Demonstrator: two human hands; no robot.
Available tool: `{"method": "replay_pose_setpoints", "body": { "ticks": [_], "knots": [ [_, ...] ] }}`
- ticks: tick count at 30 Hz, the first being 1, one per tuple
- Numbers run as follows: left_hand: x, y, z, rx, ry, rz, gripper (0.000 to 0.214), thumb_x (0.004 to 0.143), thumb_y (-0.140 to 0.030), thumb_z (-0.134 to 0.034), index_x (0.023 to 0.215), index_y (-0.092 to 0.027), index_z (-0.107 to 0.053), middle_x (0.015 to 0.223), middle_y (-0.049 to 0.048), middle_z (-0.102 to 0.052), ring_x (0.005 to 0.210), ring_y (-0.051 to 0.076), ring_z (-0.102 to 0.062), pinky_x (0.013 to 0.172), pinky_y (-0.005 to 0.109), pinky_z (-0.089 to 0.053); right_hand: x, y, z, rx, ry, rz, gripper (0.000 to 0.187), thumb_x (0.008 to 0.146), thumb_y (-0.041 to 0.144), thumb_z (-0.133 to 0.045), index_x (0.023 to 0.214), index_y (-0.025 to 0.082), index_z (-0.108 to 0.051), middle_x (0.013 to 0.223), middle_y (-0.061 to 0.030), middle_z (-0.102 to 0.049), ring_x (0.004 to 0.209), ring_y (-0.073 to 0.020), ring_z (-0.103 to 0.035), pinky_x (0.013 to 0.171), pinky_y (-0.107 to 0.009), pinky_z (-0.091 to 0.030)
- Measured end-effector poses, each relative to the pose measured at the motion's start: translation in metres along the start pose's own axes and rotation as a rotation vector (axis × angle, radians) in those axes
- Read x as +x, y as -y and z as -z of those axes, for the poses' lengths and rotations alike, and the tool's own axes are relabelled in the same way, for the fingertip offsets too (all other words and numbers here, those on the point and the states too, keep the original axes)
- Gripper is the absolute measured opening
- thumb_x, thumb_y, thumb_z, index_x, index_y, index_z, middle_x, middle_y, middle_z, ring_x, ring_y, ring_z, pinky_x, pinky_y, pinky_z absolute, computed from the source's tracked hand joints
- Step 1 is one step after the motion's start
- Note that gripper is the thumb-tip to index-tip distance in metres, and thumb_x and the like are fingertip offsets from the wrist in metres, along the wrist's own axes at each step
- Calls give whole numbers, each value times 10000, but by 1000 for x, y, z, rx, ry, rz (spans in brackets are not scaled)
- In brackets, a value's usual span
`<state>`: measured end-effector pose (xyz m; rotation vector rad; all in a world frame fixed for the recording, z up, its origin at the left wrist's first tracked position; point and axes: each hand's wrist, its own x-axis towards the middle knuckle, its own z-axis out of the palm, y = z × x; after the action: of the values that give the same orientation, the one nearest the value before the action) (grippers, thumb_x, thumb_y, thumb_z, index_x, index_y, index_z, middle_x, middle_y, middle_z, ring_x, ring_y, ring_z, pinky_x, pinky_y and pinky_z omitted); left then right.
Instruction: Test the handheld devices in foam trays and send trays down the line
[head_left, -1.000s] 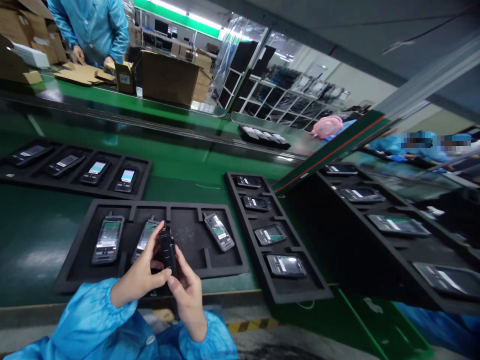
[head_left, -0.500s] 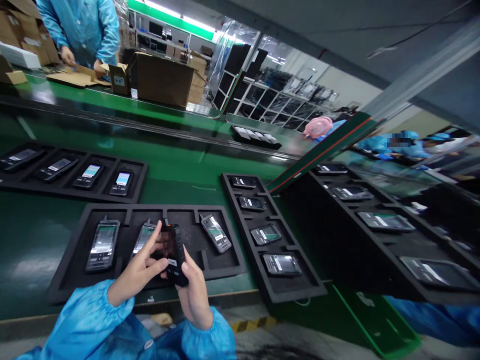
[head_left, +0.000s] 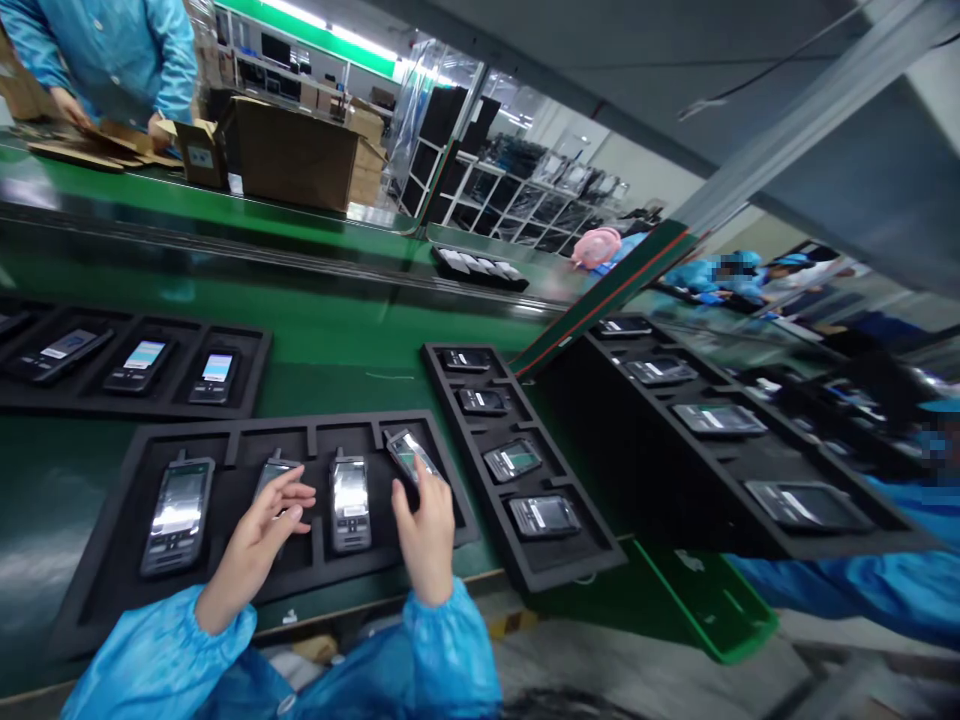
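On the green counter (head_left: 337, 365), four phones (head_left: 180, 515) lie in the black tray (head_left: 122, 535). Your left hand (head_left: 259, 530) is empty, fingers loosely spread over the second phone (head_left: 274, 468). Your right hand (head_left: 427, 525) covers the near end of the tilted rightmost phone (head_left: 408, 452); can't tell if it's gripping. Third phone (head_left: 350, 505) lies face up between your hands.
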<state>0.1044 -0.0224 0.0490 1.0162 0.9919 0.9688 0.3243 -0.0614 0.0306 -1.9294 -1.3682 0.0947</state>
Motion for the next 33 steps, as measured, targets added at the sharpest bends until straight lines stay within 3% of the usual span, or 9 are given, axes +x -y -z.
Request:
{"method": "replay_pose_setpoints", "body": {
  "ticks": [3, 9, 13, 16, 18, 22, 25, 28, 33],
  "knots": [
    [-1, 2, 0, 22, 20, -4, 494, 793, -497, -686, 1220, -266, -597, 1050, 64, -660, 1039, 269, -620, 778, 396, -594, 26, -24, 5, -277, 25, 15, 579, 854, 423, -567, 1342, 115, -516, 1116, -166, -677, 1025, -283, -541, 871, -442, -440],
    [2, 6, 2, 44, 34, -23, 459, 822, -489, -652, 1201, -234, -609, 1044, 76, -655, 1040, 273, -611, 795, 402, -587, 35, -38, 5, -323, 23, 14, 561, 730, 446, -689, 1194, 136, -626, 999, -139, -690, 978, -294, -536, 845, -455, -406],
    [-2, 3, -9, 52, 111, -23, 458, 861, -487, -596, 1231, -217, -595, 1097, 97, -629, 1058, 267, -598, 851, 420, -569, 3, -12, 9, -156, -84, 77, 648, 742, 464, -695, 1279, 134, -547, 1070, -129, -643, 1014, -263, -556, 891, -440, -465],
    [-9, 4, -28, 1, 173, -19, 546, 848, -453, -620, 1340, -241, -514, 1314, 117, -518, 1120, 255, -572, 914, 410, -540, -21, 17, 5, 25, -134, 163, 647, 775, 433, -681, 1339, 188, -480, 1125, -114, -599, 1038, -237, -581, 886, -401, -514],
    [-13, 7, -40, -30, 140, -10, 720, 821, -429, -657, 1452, -255, -357, 1412, 133, -428, 1185, 257, -541, 940, 388, -520, -31, 34, -3, 54, -89, 175, 643, 773, 411, -686, 1340, 193, -474, 1137, -117, -587, 1046, -240, -588, 882, -404, -531],
    [-11, 11, -52, -115, 9, 31, 962, 799, -424, -683, 1523, -245, -75, 1414, 136, -452, 1308, 251, -465, 1056, 377, -432, -45, 60, -11, 99, -35, 141, 570, 809, 341, -651, 1339, 202, -492, 1136, -130, -577, 1070, -258, -576, 879, -429, -542],
    [-7, 3, -49, -178, -94, 81, 899, 755, -445, -728, 1473, -266, -219, 1308, 97, -554, 1170, 232, -578, 1005, 351, -467, -56, 74, -1, 296, 137, 201, 622, 833, 242, -621, 1418, 252, -409, 1184, -113, -574, 1116, -227, -574, 941, -388, -528],
    [-6, -11, -42, -286, -109, 202, 721, 668, -492, -781, 1262, -217, -480, 980, 34, -653, 800, 168, -651, 746, 275, -537, -62, 79, 14, 539, 328, 222, 657, 807, 218, -666, 1409, 305, -417, 1237, -82, -575, 1162, -212, -570, 992, -360, -508],
    [-12, -23, -40, -329, -95, 253, 714, 677, -558, -745, 1233, -191, -490, 673, -29, -602, 553, 122, -572, 537, 223, -477, -58, 75, 23, 605, 330, 194, 254, 767, 237, -737, 1013, 287, -698, 1000, -32, -642, 946, -165, -645, 847, -290, -552]
  ]
}}
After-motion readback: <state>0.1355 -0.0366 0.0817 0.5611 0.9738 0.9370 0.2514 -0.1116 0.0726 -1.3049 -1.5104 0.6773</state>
